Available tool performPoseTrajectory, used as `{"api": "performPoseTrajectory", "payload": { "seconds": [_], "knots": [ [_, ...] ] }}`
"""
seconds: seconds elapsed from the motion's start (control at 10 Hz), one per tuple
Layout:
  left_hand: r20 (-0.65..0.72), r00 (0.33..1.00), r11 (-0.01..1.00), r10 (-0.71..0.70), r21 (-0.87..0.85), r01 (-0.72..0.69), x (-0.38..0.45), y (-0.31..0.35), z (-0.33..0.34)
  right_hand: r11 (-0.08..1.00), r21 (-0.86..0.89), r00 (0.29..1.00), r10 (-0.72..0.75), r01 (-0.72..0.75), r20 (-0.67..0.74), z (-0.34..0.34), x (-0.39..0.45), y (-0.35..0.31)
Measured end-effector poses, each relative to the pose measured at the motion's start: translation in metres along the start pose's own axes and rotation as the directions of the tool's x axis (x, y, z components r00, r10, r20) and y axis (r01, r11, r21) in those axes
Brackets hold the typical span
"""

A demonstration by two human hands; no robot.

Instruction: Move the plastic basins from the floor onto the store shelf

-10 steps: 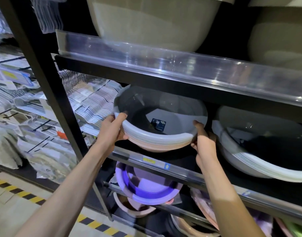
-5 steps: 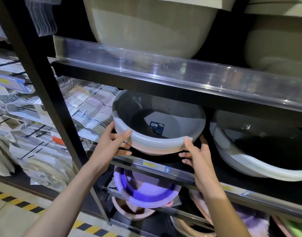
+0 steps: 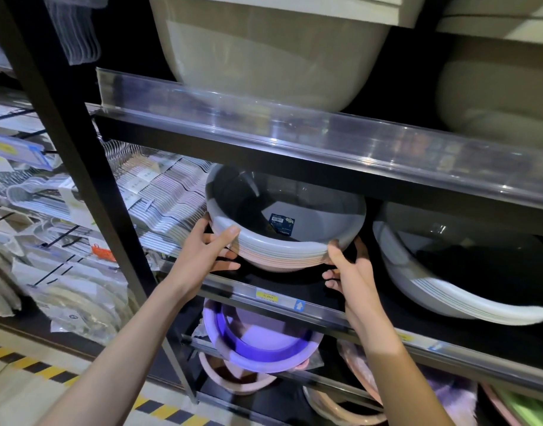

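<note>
A nested stack of grey basins (image 3: 282,241), pink at the bottom and with a dark label inside, sits tilted on the middle shelf (image 3: 295,302) of a black rack. My left hand (image 3: 207,250) grips the stack's left rim, thumb on the rim and fingers underneath. My right hand (image 3: 348,272) holds the right front rim from below, thumb on the edge. A second tilted stack of white-grey basins (image 3: 454,281) lies to the right on the same shelf.
Large beige tubs (image 3: 264,47) fill the upper shelf behind a clear plastic lip (image 3: 295,130). Purple basins (image 3: 258,342) and pink basins (image 3: 233,379) sit on lower shelves. Packaged goods (image 3: 64,241) hang at left. Yellow-black tape (image 3: 33,364) marks the floor.
Both hands slid lower on the grey stack, from the rim sides to under its front edge. The stack has settled slightly deeper on the shelf.
</note>
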State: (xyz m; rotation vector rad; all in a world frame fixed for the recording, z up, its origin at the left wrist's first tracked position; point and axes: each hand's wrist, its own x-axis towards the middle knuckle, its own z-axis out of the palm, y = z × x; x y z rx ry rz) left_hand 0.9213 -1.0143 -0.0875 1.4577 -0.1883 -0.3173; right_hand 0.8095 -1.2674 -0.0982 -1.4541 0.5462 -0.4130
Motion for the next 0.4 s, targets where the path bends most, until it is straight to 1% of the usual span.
{"api": "performPoseTrajectory", "payload": {
  "seconds": [0.2, 0.4],
  "knots": [
    [0.007, 0.999, 0.998, -0.043, 0.053, 0.043, -0.003, 0.008, -0.002, 0.997, -0.072, 1.0, -0.003, 0.001, -0.018, -0.003, -0.007, -0.007],
    [0.003, 0.997, 0.983, -0.078, 0.165, 0.077, -0.027, 0.016, -0.011, 0.983, -0.178, 0.998, 0.027, -0.036, -0.056, -0.014, -0.037, -0.014]
  ]
}}
